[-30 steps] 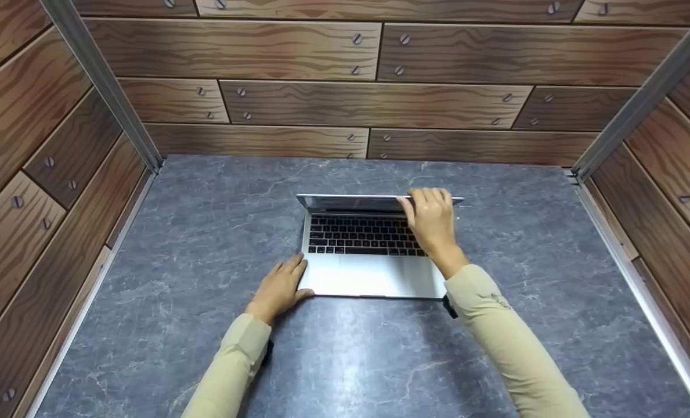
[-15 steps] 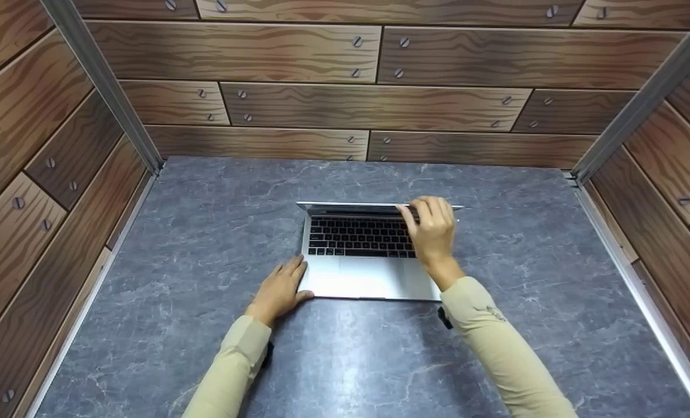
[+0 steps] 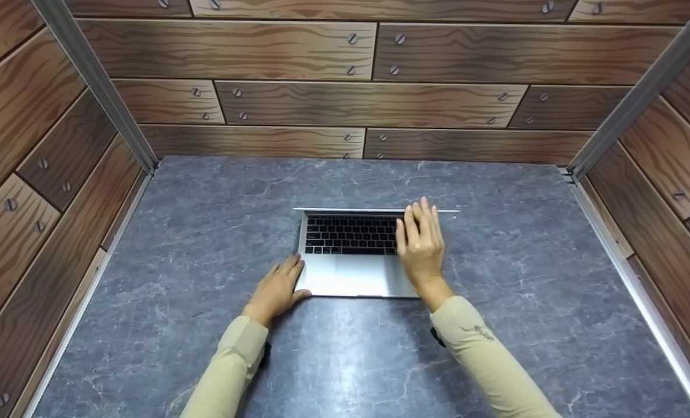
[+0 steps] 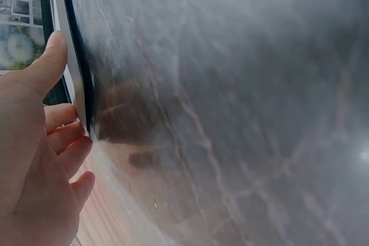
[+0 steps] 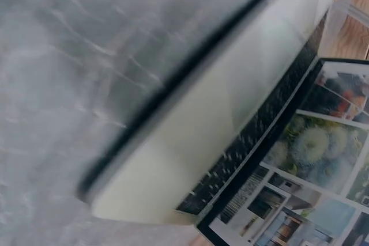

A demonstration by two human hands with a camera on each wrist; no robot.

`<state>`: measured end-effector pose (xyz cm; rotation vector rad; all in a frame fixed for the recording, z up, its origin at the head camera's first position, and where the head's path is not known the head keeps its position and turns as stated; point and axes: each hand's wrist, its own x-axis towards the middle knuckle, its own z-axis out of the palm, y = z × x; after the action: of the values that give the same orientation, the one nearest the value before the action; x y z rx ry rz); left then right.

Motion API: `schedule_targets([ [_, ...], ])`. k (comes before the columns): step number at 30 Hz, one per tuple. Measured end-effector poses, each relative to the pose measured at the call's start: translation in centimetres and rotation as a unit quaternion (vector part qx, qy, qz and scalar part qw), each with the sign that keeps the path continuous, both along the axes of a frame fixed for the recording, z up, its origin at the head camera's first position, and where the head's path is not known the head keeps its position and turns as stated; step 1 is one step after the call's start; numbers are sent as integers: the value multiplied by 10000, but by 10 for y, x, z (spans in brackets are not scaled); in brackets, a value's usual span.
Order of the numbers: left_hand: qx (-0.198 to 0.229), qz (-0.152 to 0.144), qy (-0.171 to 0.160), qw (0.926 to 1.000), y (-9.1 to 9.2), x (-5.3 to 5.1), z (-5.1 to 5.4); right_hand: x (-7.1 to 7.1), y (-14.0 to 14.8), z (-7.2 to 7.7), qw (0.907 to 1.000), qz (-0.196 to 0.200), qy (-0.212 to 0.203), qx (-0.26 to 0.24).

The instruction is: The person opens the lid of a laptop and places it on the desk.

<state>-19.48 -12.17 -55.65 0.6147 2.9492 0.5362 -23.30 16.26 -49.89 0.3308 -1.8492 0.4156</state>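
Observation:
A silver laptop [image 3: 353,276] with black keys stands on the table, its front toward me. Seen edge-on in the head view, its raised lid [image 3: 350,209] is a thin line; the right wrist view shows pictures on the screen [image 5: 314,142]. My left hand [image 3: 275,290] holds the base's front left corner, thumb at the front edge and fingers along the left side. Over the right part of the keyboard is my right hand [image 3: 423,249], its fingers fairly straight and their tips at the lid's top edge. Whether they touch the lid, I cannot tell.
The grey marbled tabletop [image 3: 205,232] surrounds the laptop. Wood-patterned panels [image 3: 298,104] wall it at the back and both sides. Metal posts [image 3: 95,81] stand in the back corners.
The lid's top edge has swung toward me, from showing its inner face to edge-on. My right hand has let go its grip on that edge, straightened its fingers and moved slightly nearer. The left stays.

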Motion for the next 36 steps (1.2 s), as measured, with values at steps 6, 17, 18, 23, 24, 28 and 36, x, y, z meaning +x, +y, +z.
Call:
schedule_targets([
  [6, 24, -17, 21, 10000, -1, 0, -1, 11, 2, -11, 9974, 40, -645, 306],
  [17, -80, 68, -171, 9998, 1, -1, 0, 13, 10, -11, 9882, -123, -1261, 859],
  [18, -98, 78, -186, 9997, 1, -1, 0, 12, 11, -10, 9879, -114, -1286, 861],
  [23, -109, 96, -266, 9995, 2, -1, 3, 7, 11, -3, 9851, -157, -1468, 886],
  [24, -95, 98, -279, 9995, 2, -1, 3, 7, 11, -2, 9842, -169, -1517, 894],
  [28, -24, 91, -280, 9996, 2, -1, 3, 2, 11, 4, 9797, -178, -1776, 910],
  [36, 13, 60, -241, 9997, 3, -1, 3, -8, 10, 19, 9675, -124, -2392, 808],
])
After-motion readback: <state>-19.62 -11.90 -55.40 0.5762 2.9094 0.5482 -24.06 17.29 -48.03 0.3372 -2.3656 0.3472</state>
